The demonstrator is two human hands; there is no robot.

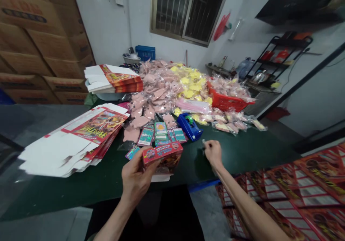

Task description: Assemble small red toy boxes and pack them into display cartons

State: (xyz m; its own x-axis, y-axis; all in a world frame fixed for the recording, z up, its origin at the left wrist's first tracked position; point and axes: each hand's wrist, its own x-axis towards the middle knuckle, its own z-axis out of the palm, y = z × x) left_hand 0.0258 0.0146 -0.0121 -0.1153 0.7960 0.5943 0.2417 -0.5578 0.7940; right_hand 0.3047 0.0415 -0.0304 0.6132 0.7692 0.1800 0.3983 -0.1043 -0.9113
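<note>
Red box (pixel 163 153) sits in the left hand (pixel 137 179).

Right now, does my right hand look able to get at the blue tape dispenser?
Probably yes: your right hand is close beside the blue tape dispenser, with nothing visible blocking the way. However, its fingers seem to pinch a small clear piece, which might hinder a full grip.

Desk (pixel 67 194): carton blanks (pixel 72 144) left; trading cards (pixel 161 135) centre; tape dispenser (pixel 189 127) right of cards; bagged toys (pixel 156 90) behind; basket (pixel 229 102) right-rear.
</note>
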